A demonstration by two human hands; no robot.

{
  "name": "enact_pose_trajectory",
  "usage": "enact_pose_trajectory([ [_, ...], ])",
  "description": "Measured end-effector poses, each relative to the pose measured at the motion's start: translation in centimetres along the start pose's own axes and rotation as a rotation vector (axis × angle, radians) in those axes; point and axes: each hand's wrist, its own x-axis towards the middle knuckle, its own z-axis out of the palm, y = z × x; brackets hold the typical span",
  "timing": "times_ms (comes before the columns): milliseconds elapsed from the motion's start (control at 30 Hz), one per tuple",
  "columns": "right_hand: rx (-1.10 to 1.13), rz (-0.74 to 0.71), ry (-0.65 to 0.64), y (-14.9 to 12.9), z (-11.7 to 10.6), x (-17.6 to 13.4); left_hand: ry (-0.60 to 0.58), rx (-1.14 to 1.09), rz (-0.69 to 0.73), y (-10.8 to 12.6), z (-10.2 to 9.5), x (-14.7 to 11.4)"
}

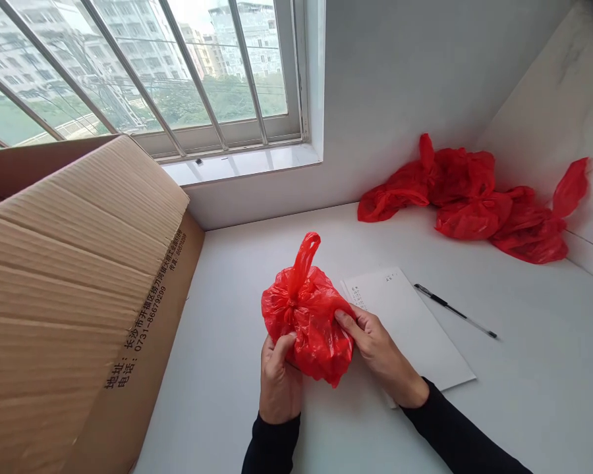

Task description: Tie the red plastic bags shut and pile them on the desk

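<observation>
White counter (524,395): left hand (278,382), right hand (378,352), each grip clasping knotted red bag (309,316)

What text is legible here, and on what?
Cardboard box, side panel: "地址:长沙市开福区捞刀河镇…" (the end is too small to be sure)
Same panel: "电话:0731-86679299"
Same panel: "传真:" plus a number, too blurred to read
Paper sheet, top: small printed lines, too small to read
Red plastic bag, pen: none visible

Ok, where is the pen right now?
The pen lies on the white table at right of centre in the head view, just beyond the right edge of the paper, well short of the heap of red bags.
</observation>
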Motion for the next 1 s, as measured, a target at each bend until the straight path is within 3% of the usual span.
enact_pose_trajectory([
  [133, 0.098, -0.017, -0.028, -0.38, 0.20, -0.20, -0.112, 0.018, 0.029, 0.04, -0.05, -0.22],
  [467, 0.095, -0.061, 0.023, -0.22, 0.09, -0.08, -0.112, -0.022, -0.018, -0.07, -0.31, 0.18],
  [667, 0.052, -0.139, 0.041, -0.43, 0.20, -0.03, -0.326, 0.054, -0.030, -0.27, 0.30, -0.65],
  [867, -0.005, -0.150, 0.061, -0.86, 0.48, -0.35, -0.192, 0.081, -0.030, -0.64, -0.07, -0.12],
  [1000, -0.010, -0.117, -0.009, -0.99, 0.36, -0.28, -0.133, 0.068, -0.038, -0.29, -0.29, -0.07],
])
